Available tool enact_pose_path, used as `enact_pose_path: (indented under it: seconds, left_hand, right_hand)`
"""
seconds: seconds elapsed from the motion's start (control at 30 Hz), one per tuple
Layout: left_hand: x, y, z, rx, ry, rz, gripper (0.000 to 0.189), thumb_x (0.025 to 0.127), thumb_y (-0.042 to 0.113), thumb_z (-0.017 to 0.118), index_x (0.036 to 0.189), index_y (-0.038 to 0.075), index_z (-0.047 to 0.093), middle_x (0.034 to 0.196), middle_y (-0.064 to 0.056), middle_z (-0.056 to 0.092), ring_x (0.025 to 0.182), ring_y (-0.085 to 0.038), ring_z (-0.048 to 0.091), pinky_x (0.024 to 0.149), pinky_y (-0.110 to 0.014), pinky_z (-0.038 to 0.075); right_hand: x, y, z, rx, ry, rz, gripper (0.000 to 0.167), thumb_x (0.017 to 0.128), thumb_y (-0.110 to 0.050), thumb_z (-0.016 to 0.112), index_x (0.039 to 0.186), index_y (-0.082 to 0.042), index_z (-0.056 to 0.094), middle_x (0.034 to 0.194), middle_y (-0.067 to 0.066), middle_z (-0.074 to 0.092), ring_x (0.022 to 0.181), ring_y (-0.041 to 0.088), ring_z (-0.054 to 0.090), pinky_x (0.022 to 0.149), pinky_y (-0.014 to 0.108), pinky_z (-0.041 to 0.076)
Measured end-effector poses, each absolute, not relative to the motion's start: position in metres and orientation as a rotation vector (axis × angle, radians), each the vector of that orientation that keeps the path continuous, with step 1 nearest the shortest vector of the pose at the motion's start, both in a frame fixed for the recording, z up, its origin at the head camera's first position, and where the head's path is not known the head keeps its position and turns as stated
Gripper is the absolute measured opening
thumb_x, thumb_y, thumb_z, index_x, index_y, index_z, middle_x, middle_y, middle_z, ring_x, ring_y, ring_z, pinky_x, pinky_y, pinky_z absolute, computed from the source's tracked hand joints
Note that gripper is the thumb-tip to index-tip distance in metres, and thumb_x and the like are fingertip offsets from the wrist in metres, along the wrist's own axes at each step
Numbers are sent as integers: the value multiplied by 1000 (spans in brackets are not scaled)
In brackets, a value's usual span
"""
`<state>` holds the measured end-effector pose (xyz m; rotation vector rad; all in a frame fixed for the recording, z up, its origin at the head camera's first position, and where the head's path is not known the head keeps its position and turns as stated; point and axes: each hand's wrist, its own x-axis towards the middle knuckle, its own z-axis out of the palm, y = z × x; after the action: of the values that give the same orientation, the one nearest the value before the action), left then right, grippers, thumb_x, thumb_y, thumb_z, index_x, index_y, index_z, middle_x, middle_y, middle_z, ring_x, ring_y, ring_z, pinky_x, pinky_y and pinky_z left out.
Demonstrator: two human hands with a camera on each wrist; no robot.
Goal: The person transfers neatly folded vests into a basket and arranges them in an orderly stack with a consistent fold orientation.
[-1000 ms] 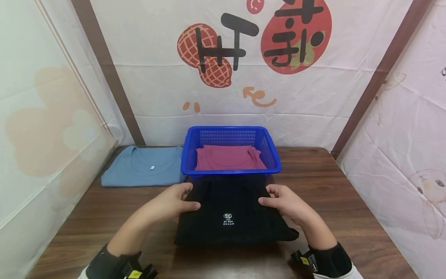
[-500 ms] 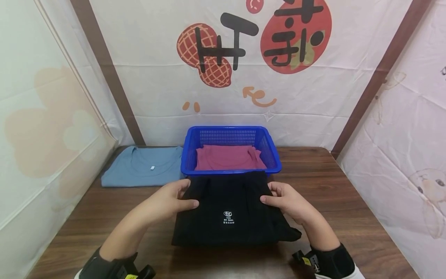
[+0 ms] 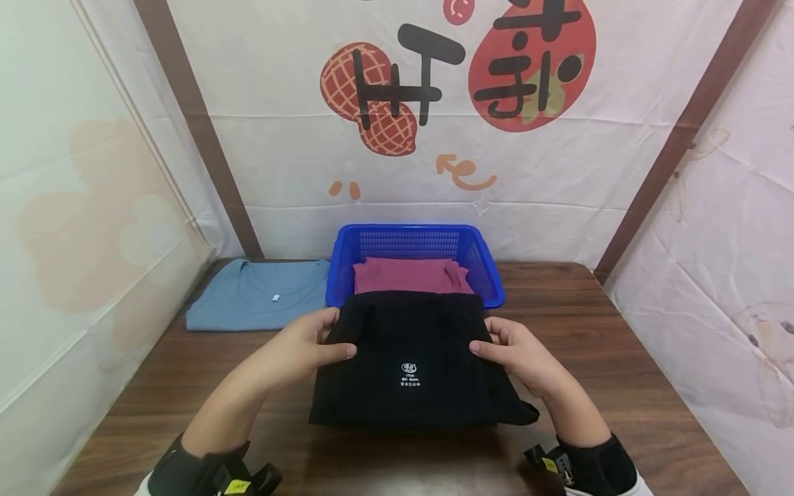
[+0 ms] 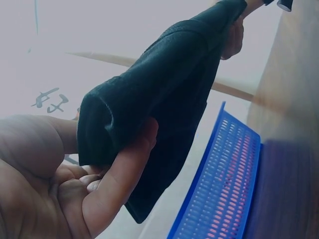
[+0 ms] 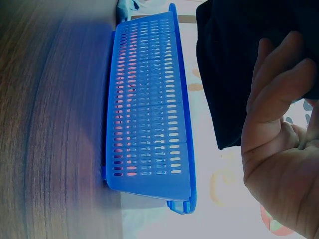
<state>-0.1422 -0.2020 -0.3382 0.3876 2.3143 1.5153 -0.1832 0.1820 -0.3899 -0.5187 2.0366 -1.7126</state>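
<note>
A folded black T-shirt with a small white print hangs above the table, its far edge overlapping the basket's near rim in the head view. My left hand pinches its left side, thumb on top and fingers beneath. On the opposite side my right hand grips it the same way. In the left wrist view the black T-shirt slopes between thumb and fingers. The blue basket holds a folded pink T-shirt; in the right wrist view the basket stands below the black cloth.
A folded blue T-shirt with a small white tag lies left of the basket. The brown wooden table reaches back to a white printed curtain, and more curtain hangs at both sides.
Both hands have raised the black T-shirt slightly and moved it forward; its far edge now covers the basket's front rim and part of the pink T-shirt. The head view has shifted a little.
</note>
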Motion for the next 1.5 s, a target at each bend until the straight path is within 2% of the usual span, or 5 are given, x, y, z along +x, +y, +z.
enact_pose_path:
  seconds: [0.23, 0.7, 1.07, 1.23, 1.5]
  left_hand:
    - [-152, -203, -333, 286, 2417, 1396, 93, 97, 34, 71, 160, -6, 16, 165, -27, 23, 149, -44, 32, 112, -61, 38]
    - [-172, -207, -335, 210, 2417, 1442, 94, 97, 37, 71, 163, 2, 15, 170, -20, 15, 153, -47, 20, 117, -64, 26]
    - [-180, -210, -339, 241, 2366, 1515, 77, 98, 32, 70, 159, 9, 29, 159, -17, 41, 140, -39, 47, 112, -60, 40]
    - [-184, -209, -341, 223, 2312, 1580, 65, 99, 26, 69, 152, 8, 35, 139, -19, 61, 112, -33, 69, 95, -50, 57]
    - [-189, -207, -350, 215, 2263, 1669, 50, 100, 21, 69, 139, 5, 42, 119, -19, 71, 94, -29, 74, 83, -44, 62]
  right_hand:
    - [-186, 181, -390, -512, 2050, -1755, 37, 102, -23, 65, 122, 6, 53, 94, 9, 75, 85, 18, 74, 77, 37, 62]
    - [-191, 175, -392, -426, 2031, -1876, 39, 102, -25, 65, 125, 4, 52, 99, 8, 78, 87, 20, 76, 77, 38, 62]
    - [-197, 171, -391, -380, 2052, -1904, 34, 101, -26, 66, 118, 1, 53, 95, 7, 78, 82, 20, 76, 73, 38, 63]
    - [-201, 171, -391, -372, 2056, -1913, 37, 101, -25, 67, 120, 3, 52, 96, 7, 77, 82, 20, 76, 74, 38, 63]
    - [-209, 170, -390, -360, 2061, -1920, 34, 102, -24, 66, 119, 2, 51, 95, 7, 77, 83, 19, 76, 75, 36, 62]
